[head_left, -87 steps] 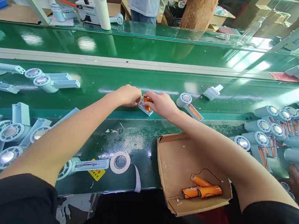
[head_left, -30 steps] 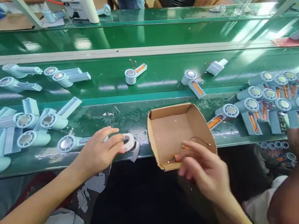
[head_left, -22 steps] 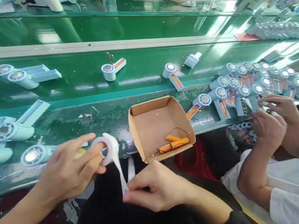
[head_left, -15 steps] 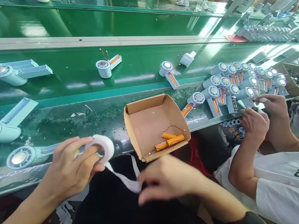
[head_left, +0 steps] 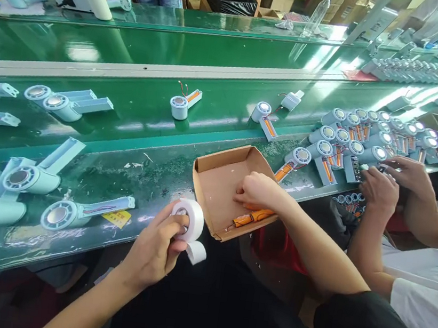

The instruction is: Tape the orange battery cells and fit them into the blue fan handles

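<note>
My left hand [head_left: 153, 247] is closed around a roll of white tape [head_left: 195, 222], its fingers through the core. A short loose end of tape curls below the roll. Inside a shallow cardboard box [head_left: 208, 205], my right hand [head_left: 260, 191] has its fingers curled down, just above an orange wired battery [head_left: 251, 218]. Whatever those fingers hold is hidden from view. The box sits at the bench edge, right of the tape. Left of my hands lies a pale blue fan-like housing [head_left: 59, 214] with a handle, above a yellow label [head_left: 117, 218].
More pale blue housings [head_left: 31, 178] stand at the left. A dense group of housings with orange batteries [head_left: 328, 170] fills the right, beside a co-worker's hands [head_left: 385, 188]. Several units rest on the green belt [head_left: 140, 86]. A person stands across the bench.
My right hand has let go of the tape strip and moved up into the box. The loose tape end is now short and curled. The view has shifted left.
</note>
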Demonstrator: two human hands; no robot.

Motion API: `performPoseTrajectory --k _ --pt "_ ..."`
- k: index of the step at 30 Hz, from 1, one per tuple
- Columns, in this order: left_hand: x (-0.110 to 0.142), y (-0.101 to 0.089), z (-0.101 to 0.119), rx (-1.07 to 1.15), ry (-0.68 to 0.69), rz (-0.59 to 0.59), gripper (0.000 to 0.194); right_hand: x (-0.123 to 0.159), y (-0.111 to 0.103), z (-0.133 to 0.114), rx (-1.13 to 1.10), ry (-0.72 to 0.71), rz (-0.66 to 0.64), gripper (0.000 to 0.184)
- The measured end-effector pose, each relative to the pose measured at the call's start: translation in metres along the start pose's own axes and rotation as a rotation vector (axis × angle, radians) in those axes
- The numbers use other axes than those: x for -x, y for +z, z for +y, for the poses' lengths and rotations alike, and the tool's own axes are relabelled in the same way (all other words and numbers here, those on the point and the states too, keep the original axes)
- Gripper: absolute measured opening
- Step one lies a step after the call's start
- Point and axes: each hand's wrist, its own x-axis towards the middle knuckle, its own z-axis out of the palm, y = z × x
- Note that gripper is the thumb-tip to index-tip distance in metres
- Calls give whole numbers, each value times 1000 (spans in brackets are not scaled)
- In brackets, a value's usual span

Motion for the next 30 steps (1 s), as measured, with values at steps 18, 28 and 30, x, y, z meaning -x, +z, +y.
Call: performPoseTrajectory --k 18,28,30 --pt "-21 -14 4 -169 206 -175 17 27 5 -39 -1624 -394 591 52" --pt "-25 -23 11 -210 279 -230 21 48 33 -73 -1328 -553 1243 32" --pt "-25 -26 12 -223 253 -234 21 51 48 -83 -1349 -582 1210 31"
